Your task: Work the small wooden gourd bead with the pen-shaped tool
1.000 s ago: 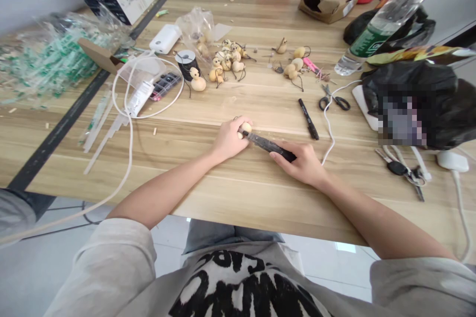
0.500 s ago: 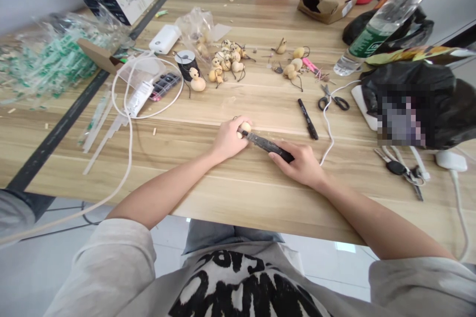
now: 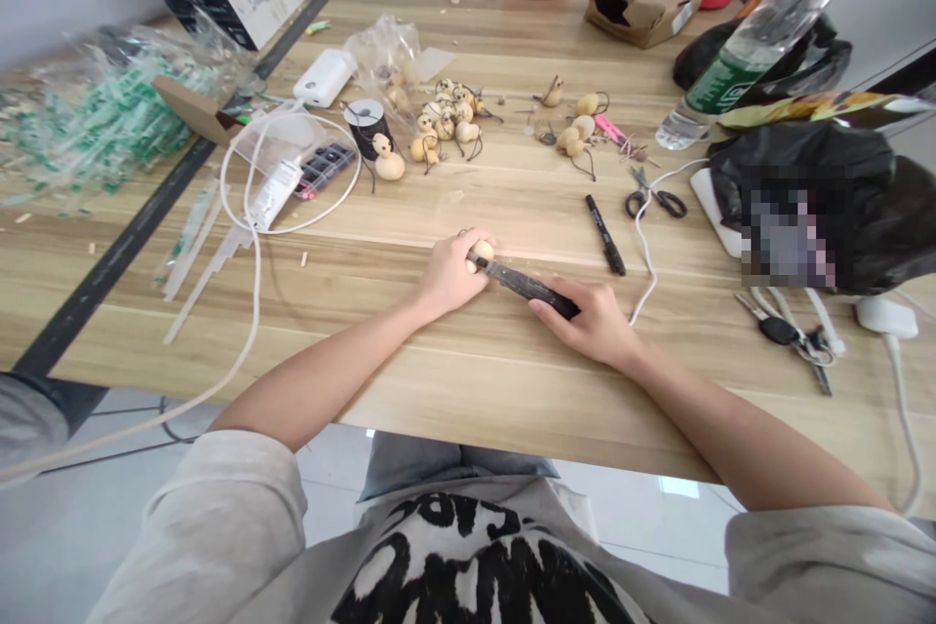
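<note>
My left hand (image 3: 449,275) is closed around a small pale gourd (image 3: 483,251), resting low over the table; the fingers hide part of it. In my right hand (image 3: 589,320) is a slim black pen-shaped tool (image 3: 530,283), dusty along its body. The tool's tip meets the gourd, and the exact contact spot is too small to make out. Pale crumbs lie on the wood beside it. Beyond my hands sits a cluster of small gourds (image 3: 445,122) with drawn faces and black cords. One more gourd with a face (image 3: 388,161) stands by a spool of black cord (image 3: 368,128).
To the right lie a black marker (image 3: 605,234), scissors (image 3: 654,198), a white cable (image 3: 645,263) and keys (image 3: 794,336). A water bottle (image 3: 721,83) stands behind. At left are a looped white cable (image 3: 255,292), a small compartment box (image 3: 322,168) and many plastic-wrapped strips (image 3: 124,117).
</note>
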A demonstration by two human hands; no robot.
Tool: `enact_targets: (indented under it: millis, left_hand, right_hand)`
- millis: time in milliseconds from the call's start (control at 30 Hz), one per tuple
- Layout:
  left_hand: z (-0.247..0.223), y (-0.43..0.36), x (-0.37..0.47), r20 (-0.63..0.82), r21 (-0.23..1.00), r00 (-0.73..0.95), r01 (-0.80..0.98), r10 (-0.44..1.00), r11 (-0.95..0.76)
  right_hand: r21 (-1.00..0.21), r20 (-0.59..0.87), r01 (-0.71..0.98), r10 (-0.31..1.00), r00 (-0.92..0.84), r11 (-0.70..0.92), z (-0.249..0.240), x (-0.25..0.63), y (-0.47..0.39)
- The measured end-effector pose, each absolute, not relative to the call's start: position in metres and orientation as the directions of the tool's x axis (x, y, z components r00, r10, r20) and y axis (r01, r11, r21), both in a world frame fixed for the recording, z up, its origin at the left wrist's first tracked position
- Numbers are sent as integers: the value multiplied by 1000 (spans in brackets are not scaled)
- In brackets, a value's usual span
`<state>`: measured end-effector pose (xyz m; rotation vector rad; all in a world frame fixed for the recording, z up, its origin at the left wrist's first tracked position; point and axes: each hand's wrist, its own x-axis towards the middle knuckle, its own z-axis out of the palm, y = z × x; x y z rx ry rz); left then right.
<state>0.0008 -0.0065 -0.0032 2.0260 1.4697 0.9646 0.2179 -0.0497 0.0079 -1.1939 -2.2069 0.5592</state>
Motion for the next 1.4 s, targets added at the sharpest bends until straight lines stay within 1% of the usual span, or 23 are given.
enact_targets:
  millis: [200,633,1400]
  left_hand:
    - [-4,-7,1,279,709,184,622,943,-331]
    - [-3,-6,1,286,716,182,612,941,-336]
    - [-4,-7,1,295,717,180,608,938,-342]
  right_hand:
    - [-570,286,631,847,-448,526,5,218,-51]
    - [-562,296,632,843,-449,533,5,219,-51]
    - [-594,261,624,855,-448,508,7,218,-51]
